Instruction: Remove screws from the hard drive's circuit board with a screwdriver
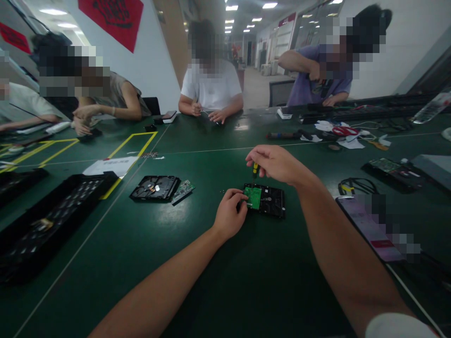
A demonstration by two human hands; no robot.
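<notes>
Right forearm [333, 239] passes a phone [366, 225]; right hand [269, 162] pinches a screwdriver [255, 169] near a hard drive [273, 202]; half-open left hand [230, 213] touches the drive.

And it's a dk green table [169, 263] w/ thin pale lines and yellow tape outlines [147, 144], blk HDD [273, 202] showing a bright green PCB [252, 197], yellow-and-blk s/driver [255, 170] right above! Far side: white tee [211, 89], purple tee [303, 82], red poster [112, 16] w/ blk lettering; near L, blk tray [70, 180]; R, phone [362, 220] w/ pale purple scrn + red band.
</notes>
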